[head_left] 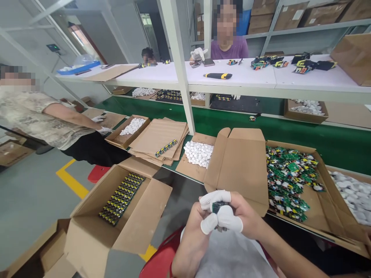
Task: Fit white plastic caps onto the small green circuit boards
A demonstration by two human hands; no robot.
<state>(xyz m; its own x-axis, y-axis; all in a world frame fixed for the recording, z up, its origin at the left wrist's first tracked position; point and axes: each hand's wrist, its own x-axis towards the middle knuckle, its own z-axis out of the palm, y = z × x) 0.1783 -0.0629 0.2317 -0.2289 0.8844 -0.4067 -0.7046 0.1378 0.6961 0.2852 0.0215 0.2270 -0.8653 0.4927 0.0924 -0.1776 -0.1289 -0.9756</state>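
Observation:
Close to my lap, both hands meet around a small green circuit board (218, 207). My left hand (205, 217) grips it from the left, with white coverings on its fingers. From the right, my right hand (233, 218) closes on the same board, its fingers also covered in white. The fingers hide most of the board, and a greyish part shows beneath them. Just beyond my hands stands the raised flap of a cardboard box (237, 162). Many loose circuit boards (290, 173) lie heaped in the open box to the right.
White round parts (199, 153) lie on cardboard, with more white parts (352, 193) at far right. A strip of boards (166, 148) rests on cardboard sheets (158, 133). Rows of boards (121, 199) fill part of a floor box. Two co-workers (227, 48) (37, 112) are nearby.

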